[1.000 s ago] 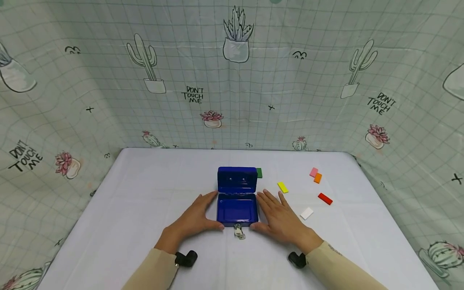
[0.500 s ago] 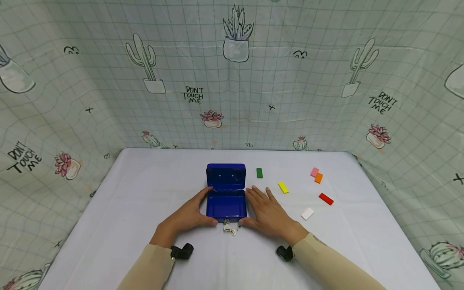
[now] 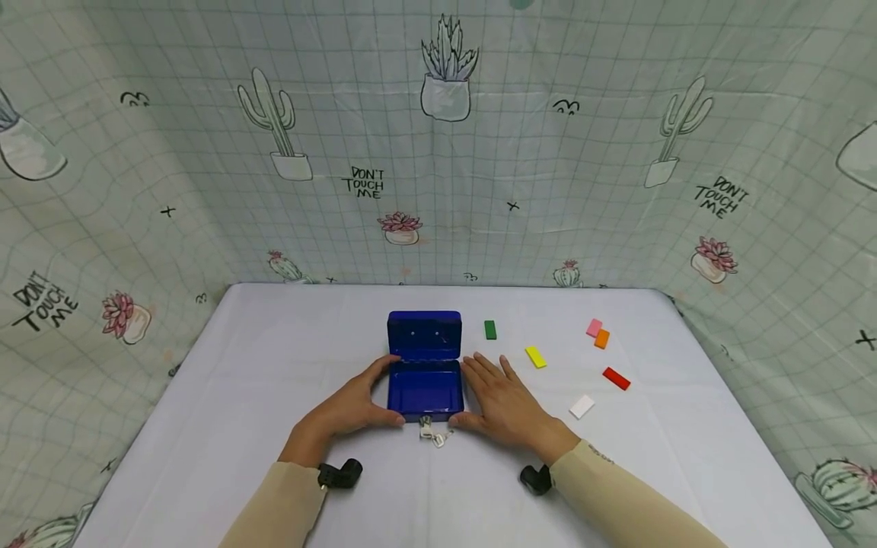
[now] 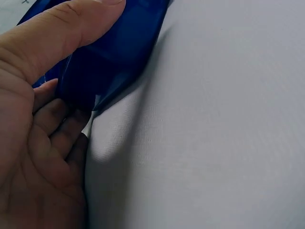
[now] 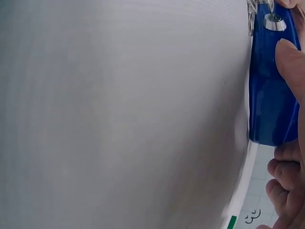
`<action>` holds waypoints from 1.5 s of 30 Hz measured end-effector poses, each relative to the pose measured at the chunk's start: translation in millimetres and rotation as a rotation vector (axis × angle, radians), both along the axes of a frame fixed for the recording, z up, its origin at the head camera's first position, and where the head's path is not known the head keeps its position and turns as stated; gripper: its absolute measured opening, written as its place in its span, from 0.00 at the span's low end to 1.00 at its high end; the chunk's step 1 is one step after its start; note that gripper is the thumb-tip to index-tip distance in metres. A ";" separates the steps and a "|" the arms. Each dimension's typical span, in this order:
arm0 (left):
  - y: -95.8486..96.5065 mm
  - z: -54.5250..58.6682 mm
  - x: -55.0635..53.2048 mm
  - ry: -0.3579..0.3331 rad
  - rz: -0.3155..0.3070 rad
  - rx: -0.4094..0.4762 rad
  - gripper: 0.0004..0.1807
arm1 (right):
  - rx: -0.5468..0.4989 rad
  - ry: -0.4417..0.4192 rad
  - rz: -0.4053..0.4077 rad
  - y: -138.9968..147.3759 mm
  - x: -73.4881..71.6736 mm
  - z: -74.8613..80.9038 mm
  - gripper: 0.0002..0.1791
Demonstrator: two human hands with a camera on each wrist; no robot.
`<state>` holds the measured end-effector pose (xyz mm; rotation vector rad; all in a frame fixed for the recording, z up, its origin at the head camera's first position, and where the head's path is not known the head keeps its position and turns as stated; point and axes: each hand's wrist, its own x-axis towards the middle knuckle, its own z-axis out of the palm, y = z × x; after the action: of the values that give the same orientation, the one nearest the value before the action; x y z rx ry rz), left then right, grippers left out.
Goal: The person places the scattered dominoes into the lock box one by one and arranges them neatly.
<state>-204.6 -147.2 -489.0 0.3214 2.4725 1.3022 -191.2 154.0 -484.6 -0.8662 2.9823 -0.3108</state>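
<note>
A small blue cash box (image 3: 426,390) stands on the table with its lid (image 3: 425,335) raised; nothing shows inside its tray. Keys (image 3: 426,431) hang at the lock on its front. My left hand (image 3: 346,407) holds the box's left side, thumb at the front corner and fingers along the side. On the other side, my right hand (image 3: 505,407) holds it likewise, its thumb on the front wall near the lock (image 5: 275,22) in the right wrist view. In the left wrist view the left fingers (image 4: 59,126) touch the box's side near its bottom edge.
Right of the box lie small flat blocks: green (image 3: 490,329), yellow (image 3: 536,357), pink (image 3: 594,327), orange (image 3: 601,339), red (image 3: 617,378) and white (image 3: 582,406). The table (image 3: 294,327) has a white cloth. A cactus-print curtain (image 3: 507,152) hangs behind.
Both hands have slid the box left and slightly away from me, with its keys. The green block, partly behind the lid before, is now fully visible. Little movement in the last half second.
</note>
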 end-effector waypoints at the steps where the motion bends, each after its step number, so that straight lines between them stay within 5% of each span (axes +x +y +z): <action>1: -0.2 0.1 0.4 0.002 0.001 -0.001 0.63 | 0.006 -0.001 -0.001 -0.2 0.1 0.2 0.54; 15: -1.1 -1.7 -0.5 0.020 -0.010 0.029 0.63 | -0.008 0.034 -0.059 20.4 7.7 1.5 0.53; 35: -0.2 -2.2 3.9 -0.003 0.012 0.079 0.63 | -0.068 0.329 -0.232 125.1 37.1 4.0 0.44; 45: -1.0 -2.8 2.6 -0.008 0.009 0.091 0.63 | -0.019 0.288 -0.351 146.1 46.7 4.8 0.39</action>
<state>-202.0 -148.2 -491.8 0.3265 2.4154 1.4196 -144.6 300.1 -479.8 -0.4120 3.4018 -0.2366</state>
